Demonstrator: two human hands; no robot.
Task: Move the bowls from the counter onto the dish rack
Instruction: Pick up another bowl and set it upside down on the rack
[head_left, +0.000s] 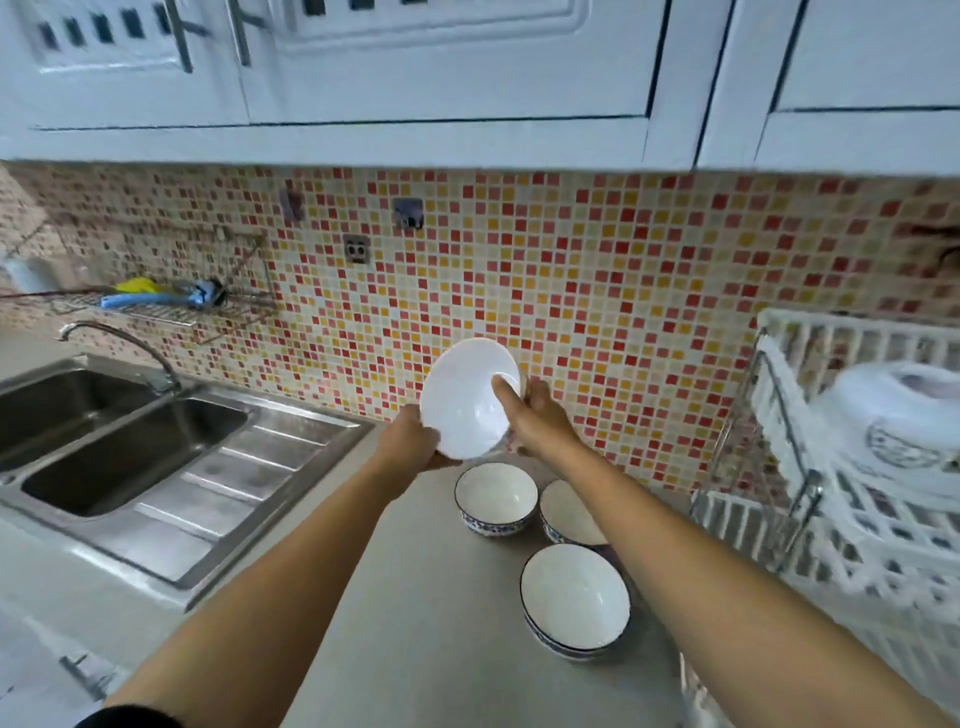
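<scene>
Steel double sink (130, 441) sits at the counter's left end, tap (124, 348) behind it, a wire wall shelf (156, 306) above holding blue and yellow items too blurred to name.

Left hand (410, 441): closed on the lower left rim of a plain white bowl (467, 400). The bowl is lifted clear of the counter (415, 597) and tilted, its inside facing the person.

Right hand (540, 421): closed on the bowl's right rim, thumb (504, 395) inside the bowl, the other fingers behind it and hidden. Both hands carry the one bowl, in mid air over the counter's back edge, in front of the mosaic tile wall (623, 312).

Below the hands: three blue-rimmed bowls stand upright on the counter. Back left bowl (496, 496), back right bowl (569, 512) partly covered by the right forearm, near bowl (574, 597), which looks like two nested, though I cannot be sure.

Right end of the counter: white dish rack (857, 493), two tiers. White crockery (898, 410) already lies on the upper tier; blur hides how many pieces there are.

Judgement on progress: partly done. Some crockery is already racked, one bowl is in hand but well apart from the rack, and at least three bowls are left on the counter. The lower tier, as far as visible, looks unused.
</scene>
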